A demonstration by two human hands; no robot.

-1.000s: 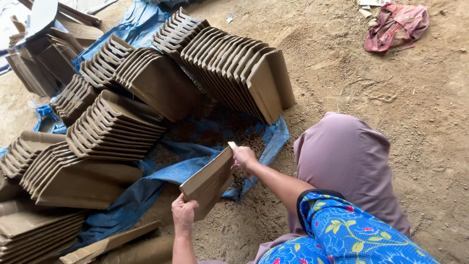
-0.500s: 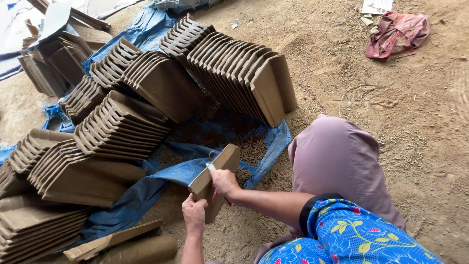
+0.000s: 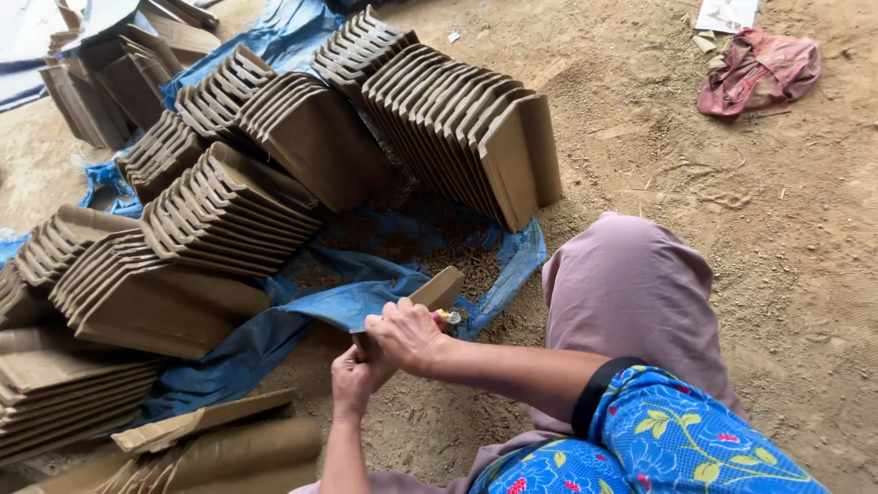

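- The right hand is closed around a small tool with a pink and yellow handle, which pokes out past the knuckles; its working end is hidden, so I cannot tell what kind of tool it is.
- The left hand sits just below and behind the right, gripping the near end of a brown clay tile, the two hands touching.
- The tile is held on edge and tilted, its far end rising away from the hands above the blue tarp.
- The right forearm runs back to a blue floral sleeve with a black cuff; a knee in mauve cloth is bent just right of the hands.
- Directly beyond the tile, the tarp carries a scatter of brown clay crumbs.
- Past that stand rows of the same brown tiles on edge, leaning against one another: a long row at the centre, and more stacks to the left.
- At the near left, flatter stacks lie on the ground, with a few loose tiles near the left elbow.
- Everything rests on sandy dirt floor.
- Far to the upper right, well apart, lies a crumpled red cloth.
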